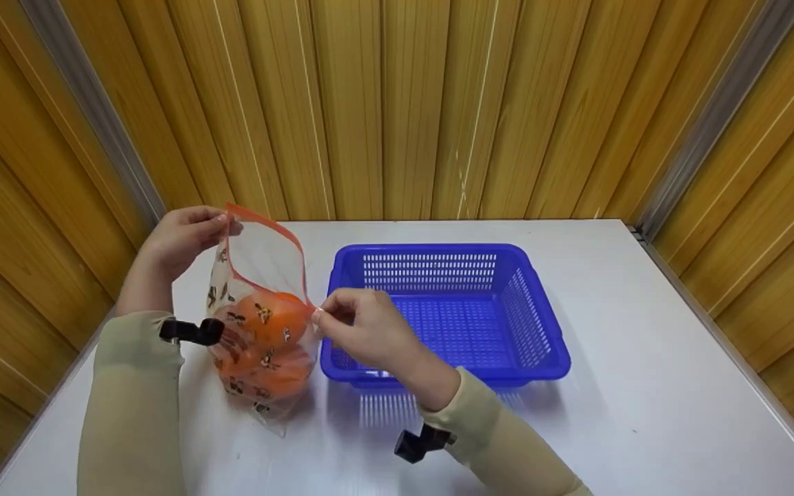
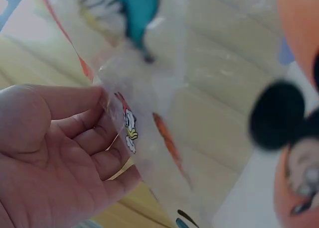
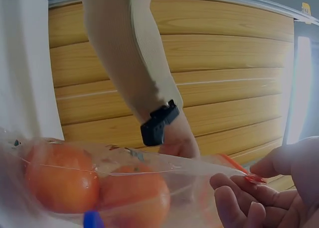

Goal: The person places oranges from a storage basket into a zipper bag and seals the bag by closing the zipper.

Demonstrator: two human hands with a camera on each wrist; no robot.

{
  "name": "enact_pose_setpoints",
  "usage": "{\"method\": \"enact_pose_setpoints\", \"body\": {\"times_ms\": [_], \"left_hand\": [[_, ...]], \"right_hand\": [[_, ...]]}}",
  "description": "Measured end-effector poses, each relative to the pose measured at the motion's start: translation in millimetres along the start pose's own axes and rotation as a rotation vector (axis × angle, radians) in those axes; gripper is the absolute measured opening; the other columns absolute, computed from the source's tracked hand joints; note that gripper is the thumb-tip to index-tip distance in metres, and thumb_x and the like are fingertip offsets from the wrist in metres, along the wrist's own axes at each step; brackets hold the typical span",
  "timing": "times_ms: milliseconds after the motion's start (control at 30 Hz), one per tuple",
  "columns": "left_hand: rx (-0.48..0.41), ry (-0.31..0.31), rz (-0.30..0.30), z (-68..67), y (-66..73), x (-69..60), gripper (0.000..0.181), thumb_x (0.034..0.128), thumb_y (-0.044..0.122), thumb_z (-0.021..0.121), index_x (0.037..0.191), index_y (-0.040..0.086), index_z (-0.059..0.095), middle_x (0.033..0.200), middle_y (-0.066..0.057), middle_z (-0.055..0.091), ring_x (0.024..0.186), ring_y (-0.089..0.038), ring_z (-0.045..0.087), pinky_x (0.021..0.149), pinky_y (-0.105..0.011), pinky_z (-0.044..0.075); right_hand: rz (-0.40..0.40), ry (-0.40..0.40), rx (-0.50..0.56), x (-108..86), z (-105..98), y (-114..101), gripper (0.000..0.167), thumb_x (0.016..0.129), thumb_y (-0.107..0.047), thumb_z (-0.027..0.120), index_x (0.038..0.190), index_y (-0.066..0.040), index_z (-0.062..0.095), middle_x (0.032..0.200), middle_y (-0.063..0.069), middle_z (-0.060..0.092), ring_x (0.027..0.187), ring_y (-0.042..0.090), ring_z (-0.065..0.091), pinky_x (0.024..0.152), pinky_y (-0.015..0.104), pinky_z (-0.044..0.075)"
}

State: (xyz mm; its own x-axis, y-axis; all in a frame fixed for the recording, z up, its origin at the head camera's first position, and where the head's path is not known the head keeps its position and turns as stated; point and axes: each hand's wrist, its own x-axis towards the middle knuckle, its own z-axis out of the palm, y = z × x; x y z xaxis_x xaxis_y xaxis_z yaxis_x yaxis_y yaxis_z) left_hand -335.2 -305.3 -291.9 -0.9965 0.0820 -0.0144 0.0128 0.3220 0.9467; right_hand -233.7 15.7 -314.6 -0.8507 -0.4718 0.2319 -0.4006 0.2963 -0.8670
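Observation:
A clear zip bag with an orange-red strip round its mouth and cartoon prints on its sides stands left of a blue basket. Its mouth gapes upward. Several round orange fruits lie inside, seen through the film; their exact kind is unclear. My left hand pinches the left end of the bag's mouth. At the opposite end, my right hand pinches the strip between thumb and fingers, in front of the basket's left wall. Printed cartoon figures show beside the left hand in the left wrist view.
The basket has slotted walls and sits on a white table. Wood-patterned panels close off the back and both sides. Each sleeve carries a small black wrist camera.

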Motion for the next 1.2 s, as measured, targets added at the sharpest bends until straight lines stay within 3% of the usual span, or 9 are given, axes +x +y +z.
{"method": "enact_pose_setpoints", "body": {"times_ms": [133, 300, 500, 600, 733, 867, 1033, 1200], "left_hand": [[-0.264, 0.080, 0.038, -13.9, -13.8, -15.5, 0.020, 0.1062, 0.025, 0.057, 0.108, 0.009, 0.068, 0.096, 0.010, 0.072, 0.095, -0.007, 0.065, 0.086, -0.014, 0.054], [-0.580, 0.241, 0.116, -20.4, -25.9, -35.9, 0.010, 0.1020, 0.016, 0.063, 0.099, 0.010, 0.071, 0.090, 0.004, 0.073, 0.085, -0.010, 0.064, 0.080, -0.019, 0.056], [-0.865, 0.490, 0.208, -12.0, -26.8, -50.0, 0.009, 0.0995, 0.008, 0.064, 0.096, 0.003, 0.071, 0.089, -0.003, 0.072, 0.085, -0.015, 0.063, 0.079, -0.021, 0.055], [-0.980, 0.607, 0.222, -4.4, -30.7, -52.9, 0.009, 0.0994, 0.004, 0.062, 0.098, 0.001, 0.070, 0.089, -0.005, 0.070, 0.085, -0.017, 0.061, 0.078, -0.022, 0.056], [-1.072, 0.693, 0.169, 2.9, -42.5, -57.9, 0.009, 0.0997, 0.003, 0.061, 0.102, 0.000, 0.069, 0.089, -0.008, 0.071, 0.084, -0.019, 0.063, 0.077, -0.021, 0.059], [-1.097, 0.720, 0.121, 5.3, -50.3, -60.4, 0.009, 0.0988, 0.005, 0.062, 0.105, 0.002, 0.068, 0.089, -0.009, 0.071, 0.085, -0.020, 0.066, 0.077, -0.022, 0.061], [-1.065, 0.736, 0.132, 4.8, -50.2, -58.4, 0.009, 0.0999, 0.004, 0.061, 0.105, 0.002, 0.069, 0.089, -0.007, 0.071, 0.085, -0.019, 0.065, 0.077, -0.021, 0.060], [-1.001, 0.780, 0.135, 3.6, -51.8, -57.9, 0.010, 0.1014, 0.003, 0.059, 0.103, 0.004, 0.070, 0.087, -0.005, 0.071, 0.083, -0.017, 0.066, 0.076, -0.019, 0.058]], "right_hand": [[-0.035, 0.003, -0.121, 14.5, -13.0, -4.6, 0.018, 0.099, -0.016, 0.065, 0.091, -0.003, 0.075, 0.081, 0.005, 0.070, 0.069, 0.007, 0.055, 0.062, 0.015, 0.050], [-0.123, 0.032, -0.294, 35.9, -26.1, -8.1, 0.017, 0.100, -0.018, 0.065, 0.094, -0.005, 0.074, 0.085, 0.006, 0.072, 0.072, 0.009, 0.056, 0.066, 0.019, 0.050], [-0.187, 0.081, -0.395, 62.8, -34.7, -9.4, 0.019, 0.103, -0.020, 0.063, 0.099, -0.005, 0.074, 0.088, 0.008, 0.074, 0.075, 0.014, 0.061, 0.068, 0.024, 0.052], [-0.217, 0.120, -0.409, 73.0, -35.7, -8.5, 0.019, 0.103, -0.021, 0.064, 0.100, -0.005, 0.074, 0.091, 0.008, 0.075, 0.078, 0.018, 0.065, 0.071, 0.029, 0.056], [-0.240, 0.125, -0.402, 81.7, -31.6, -2.2, 0.018, 0.102, -0.021, 0.064, 0.102, -0.005, 0.074, 0.096, 0.009, 0.076, 0.083, 0.021, 0.068, 0.076, 0.031, 0.059], [-0.203, 0.122, -0.332, 85.2, -26.9, 6.6, 0.017, 0.102, -0.020, 0.065, 0.101, -0.004, 0.073, 0.096, 0.009, 0.077, 0.084, 0.018, 0.069, 0.073, 0.024, 0.057], [-0.141, 0.168, -0.226, 89.1, -26.6, 9.1, 0.016, 0.098, -0.020, 0.071, 0.098, -0.005, 0.076, 0.094, 0.008, 0.078, 0.083, 0.016, 0.070, 0.070, 0.017, 0.053], [-0.105, 0.170, -0.180, 91.6, -25.2, 11.4, 0.014, 0.100, -0.014, 0.068, 0.104, -0.004, 0.077, 0.099, 0.009, 0.079, 0.090, 0.017, 0.073, 0.082, 0.021, 0.060]]}}
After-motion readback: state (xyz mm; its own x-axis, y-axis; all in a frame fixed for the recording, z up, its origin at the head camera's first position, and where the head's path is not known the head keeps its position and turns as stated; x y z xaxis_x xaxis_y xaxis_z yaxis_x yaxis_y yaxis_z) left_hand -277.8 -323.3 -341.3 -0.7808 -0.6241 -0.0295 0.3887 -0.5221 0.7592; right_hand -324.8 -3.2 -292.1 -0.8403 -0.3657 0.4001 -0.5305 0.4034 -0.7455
